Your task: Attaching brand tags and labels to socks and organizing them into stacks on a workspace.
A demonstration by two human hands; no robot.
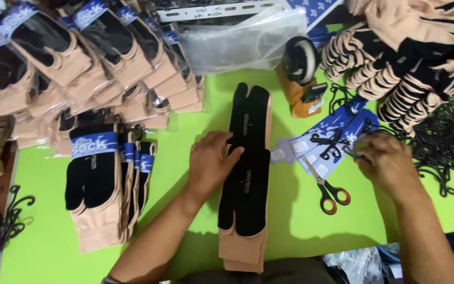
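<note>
- under everything lies the lime-green table [300, 221], the biggest thing i see, running from edge to edge.
- top left, a big heap of bagged socks [95, 58] in clear sleeves, black and beige, fans out across the corner.
- top right, a loose pile of unpacked socks [400, 58], striped black and beige, spills toward my right side.
- beside that pile, a tangle of small black plastic hooks [450, 142] spreads over the table's right edge.
- behind the middle, a stack of empty clear bags [243, 44] lies flat.
- at the left, a stack of banded socks [98, 184] with blue paper bands lies near my left forearm.
- in the middle, the pair of split-toe socks [245, 179], black over beige, lies lengthwise, toes away from me.
- my left hand [211, 163] rests flat and open on that pair, fingers spread, pressing, gripping nothing.
- my right hand [387, 163] is curled loosely over the blue paper cards [324, 139], fingertips pinched on something small and dark; i cannot tell what.
- an orange tape dispenser [301, 79] stands behind the cards.
- orange-handled scissors [326, 189] lie closed between my hands, just beside the cards.
</note>
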